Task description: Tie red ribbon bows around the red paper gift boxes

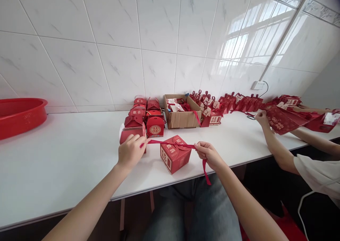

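A red gift box [178, 162] with pale printed characters stands on the white table near its front edge. Across its top runs a red ribbon [159, 142], stretched out to both sides. My left hand [132, 150] pinches one end, left of the box and just in front of a row of other red boxes. On the box's right, my right hand [208, 153] pinches the other side, and the ribbon's loose tail hangs below it past the table edge. Whether the ribbon is knotted at the box's top is too small to tell.
Several red boxes [155, 126] stand behind my left hand. A cardboard carton [183, 120] holds red and white pieces. More red boxes line the wall rightward. A red basin [21, 115] sits far left. At right, a co-worker's hands [262, 120] hold a red folded sheet.
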`<action>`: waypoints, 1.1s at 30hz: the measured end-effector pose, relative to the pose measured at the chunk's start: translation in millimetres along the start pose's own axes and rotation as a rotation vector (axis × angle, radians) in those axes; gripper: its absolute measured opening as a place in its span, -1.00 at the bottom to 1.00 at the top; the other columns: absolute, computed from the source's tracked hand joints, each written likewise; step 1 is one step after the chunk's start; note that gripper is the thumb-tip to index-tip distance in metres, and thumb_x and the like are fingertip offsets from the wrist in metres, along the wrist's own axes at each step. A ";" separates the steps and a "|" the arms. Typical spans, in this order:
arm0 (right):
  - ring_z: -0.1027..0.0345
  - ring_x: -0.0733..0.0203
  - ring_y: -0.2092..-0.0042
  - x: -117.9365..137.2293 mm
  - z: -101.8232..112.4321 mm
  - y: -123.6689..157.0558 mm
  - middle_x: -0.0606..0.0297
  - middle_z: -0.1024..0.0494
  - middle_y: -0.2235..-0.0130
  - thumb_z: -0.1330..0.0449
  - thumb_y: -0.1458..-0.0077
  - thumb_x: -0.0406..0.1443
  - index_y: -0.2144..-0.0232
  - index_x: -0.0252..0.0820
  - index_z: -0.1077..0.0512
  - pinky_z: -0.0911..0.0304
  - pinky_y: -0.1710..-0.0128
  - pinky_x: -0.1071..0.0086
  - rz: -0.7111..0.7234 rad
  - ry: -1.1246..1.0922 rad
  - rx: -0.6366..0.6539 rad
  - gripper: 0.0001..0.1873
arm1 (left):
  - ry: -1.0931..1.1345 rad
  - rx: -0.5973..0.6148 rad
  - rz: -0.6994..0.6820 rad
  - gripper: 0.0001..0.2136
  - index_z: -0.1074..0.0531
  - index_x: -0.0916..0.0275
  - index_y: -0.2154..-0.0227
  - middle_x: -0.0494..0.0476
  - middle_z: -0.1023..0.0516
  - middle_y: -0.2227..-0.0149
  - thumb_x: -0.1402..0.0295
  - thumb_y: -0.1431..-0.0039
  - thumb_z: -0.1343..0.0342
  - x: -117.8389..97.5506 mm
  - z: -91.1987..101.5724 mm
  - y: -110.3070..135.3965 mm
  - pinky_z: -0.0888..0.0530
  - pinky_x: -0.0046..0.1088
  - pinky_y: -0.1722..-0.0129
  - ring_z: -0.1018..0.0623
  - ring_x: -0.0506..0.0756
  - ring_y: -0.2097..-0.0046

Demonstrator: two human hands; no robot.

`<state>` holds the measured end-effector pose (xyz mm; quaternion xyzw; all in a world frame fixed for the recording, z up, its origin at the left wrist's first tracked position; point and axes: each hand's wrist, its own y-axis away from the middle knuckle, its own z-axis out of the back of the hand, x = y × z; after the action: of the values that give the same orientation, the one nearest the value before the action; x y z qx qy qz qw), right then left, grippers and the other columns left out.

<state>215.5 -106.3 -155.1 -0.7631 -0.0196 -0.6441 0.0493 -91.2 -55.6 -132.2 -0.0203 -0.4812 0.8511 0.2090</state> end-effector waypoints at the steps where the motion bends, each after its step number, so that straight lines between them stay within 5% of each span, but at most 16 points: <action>1: 0.26 0.45 0.60 0.2 0.1 1.2 0.53 -0.01 0.68 -0.27 -0.01 -0.09 0.64 -0.20 -0.19 0.36 0.55 0.38 0.007 0.006 -0.004 -0.57 | -0.015 -0.030 -0.009 -0.62 -0.30 0.25 0.71 0.02 -0.32 0.66 0.24 -0.18 -0.12 -0.2 -0.4 -1.2 -0.04 -0.49 0.64 -0.35 0.02 0.49; 7: 0.24 0.46 0.62 13.6 -4.5 17.2 0.53 -0.06 0.71 -0.27 -0.02 -0.12 0.60 -0.21 -0.26 0.35 0.56 0.39 -0.013 0.027 0.014 -0.63 | -0.114 -0.281 -0.151 -0.63 -0.31 0.24 0.72 0.03 -0.32 0.68 0.27 -0.17 -0.14 -6.5 -0.3 -36.4 -0.14 -0.46 0.56 -0.29 0.05 0.50; 10: 0.18 0.46 0.62 26.4 -5.2 26.6 0.51 -0.11 0.72 -0.26 -0.03 -0.11 0.57 -0.22 -0.31 0.32 0.57 0.40 -0.007 0.080 0.014 -0.65 | -0.096 -0.295 -0.197 -0.63 -0.35 0.23 0.72 0.06 -0.33 0.68 0.28 -0.19 -0.10 -13.2 -5.9 -66.1 -0.11 -0.44 0.56 -0.29 0.07 0.49; 15: 0.02 0.44 0.61 33.3 -0.4 30.8 0.47 -0.21 0.67 -0.27 -0.01 -0.07 0.58 -0.21 -0.31 0.17 0.58 0.45 0.013 0.140 -0.068 -0.63 | 0.031 -0.108 -0.175 -0.64 -0.42 0.23 0.66 0.12 -0.39 0.61 0.27 -0.25 -0.02 -19.1 -15.8 -89.4 -0.17 -0.40 0.49 -0.34 0.13 0.41; 19: -0.17 0.38 0.54 27.1 2.5 26.7 0.39 -0.33 0.61 -0.28 0.01 -0.06 0.58 -0.23 -0.35 -0.04 0.50 0.44 -0.054 0.245 0.031 -0.62 | 0.107 0.074 -0.113 -0.70 -0.44 0.23 0.59 0.21 -0.43 0.47 0.28 -0.22 -0.02 -20.0 -12.5 -78.3 -0.25 -0.29 0.36 -0.38 0.21 0.28; 25: -0.28 0.30 0.47 33.6 3.9 20.1 0.31 -0.43 0.55 -0.26 -0.01 -0.05 0.50 -0.25 -0.45 -0.17 0.38 0.39 -0.101 0.291 0.208 -0.64 | 0.151 0.053 -0.019 -0.83 -0.47 0.20 0.27 0.28 -0.45 0.05 0.48 -0.14 -0.01 -38.4 10.2 -69.8 -0.17 -0.02 0.05 -0.31 0.34 -0.04; 29: -0.27 0.33 0.47 42.5 1.9 16.3 0.34 -0.44 0.55 -0.30 0.01 -0.14 0.48 -0.24 -0.47 -0.18 0.37 0.41 -0.085 0.098 0.258 -0.74 | 0.490 0.260 -0.086 -0.92 -0.44 0.19 0.35 0.15 -0.52 0.20 0.39 -0.12 -0.06 -62.0 29.0 -74.8 -0.26 -0.13 0.06 -0.43 0.23 0.09; 33: -0.32 0.32 0.41 48.3 -6.7 11.2 0.31 -0.49 0.44 -0.31 0.02 -0.21 0.32 -0.21 -0.53 -0.23 0.28 0.38 -0.034 -0.059 0.244 -0.79 | 0.780 0.468 -0.103 -0.79 -0.41 0.19 0.23 0.13 -0.51 0.18 0.30 -0.03 -0.15 -87.2 34.0 -75.4 -0.37 -0.28 0.13 -0.49 0.16 0.15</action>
<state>218.2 -119.7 -106.9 -0.7696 -0.1123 -0.6149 0.1303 5.7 -82.0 -66.1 -0.2676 -0.1619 0.8542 0.4155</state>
